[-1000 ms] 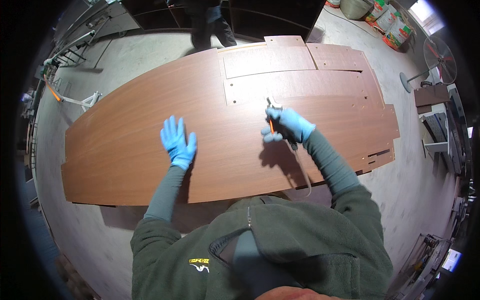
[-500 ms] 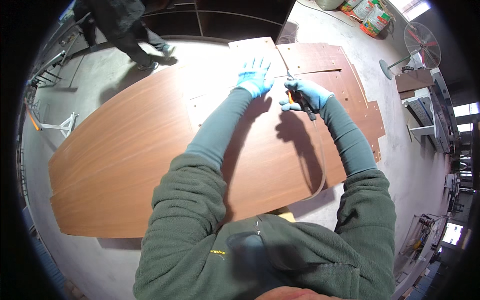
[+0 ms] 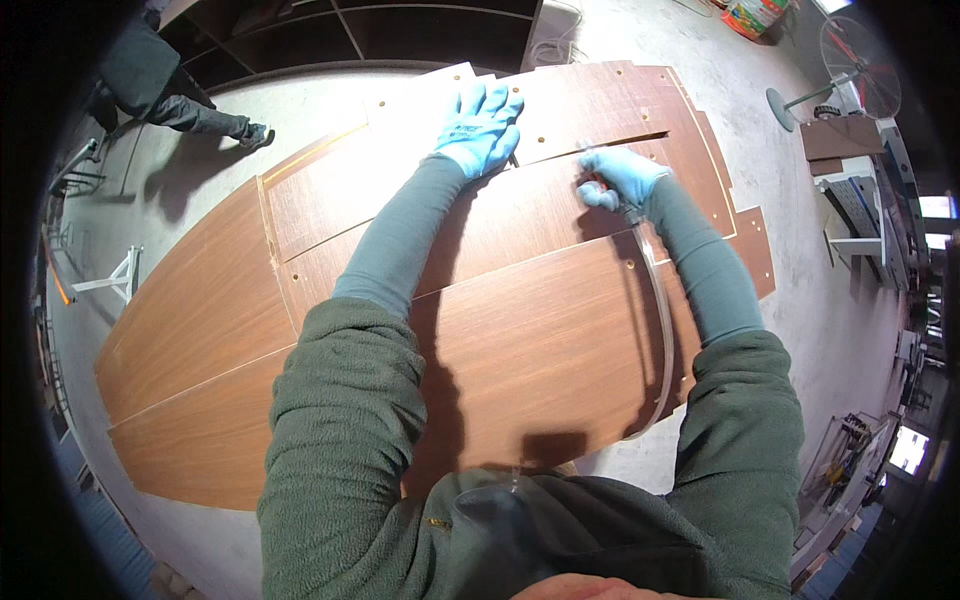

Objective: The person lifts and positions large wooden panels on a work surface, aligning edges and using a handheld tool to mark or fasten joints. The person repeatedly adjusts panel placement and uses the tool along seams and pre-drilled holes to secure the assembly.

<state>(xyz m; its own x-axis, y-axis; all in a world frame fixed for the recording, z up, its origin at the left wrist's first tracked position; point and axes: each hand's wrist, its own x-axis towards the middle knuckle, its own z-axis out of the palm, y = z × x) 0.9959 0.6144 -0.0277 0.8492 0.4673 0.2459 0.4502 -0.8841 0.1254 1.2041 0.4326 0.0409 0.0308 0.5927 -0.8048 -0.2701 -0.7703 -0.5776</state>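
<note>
My left hand (image 3: 480,132), in a blue glove, lies with its fingers stretched out on a brown wood-grain panel (image 3: 400,222) near its far edge. My right hand (image 3: 622,178), gloved alike, is closed around an air blow gun (image 3: 632,215) with a dark body and an orange-red trigger; the nozzle is blurred. From the gun a clear hose (image 3: 664,320) runs down past the near side of the panels. Small drilled holes dot the upper panel. Another panel (image 3: 540,345) is nearer to me, its edge showing along the upper one.
At the far left a person in dark clothes (image 3: 150,80) stands on the floor beyond the panels. A dark shelf unit (image 3: 420,38) lies behind. A standing fan (image 3: 850,75) and stacked boards (image 3: 840,145) are at right, a white metal stand (image 3: 118,278) at left.
The upper panel has shifted away from me, uncovering parts of the panels below. My left hand has moved left with it. The right hand still holds the blow gun. The other person has moved left.
</note>
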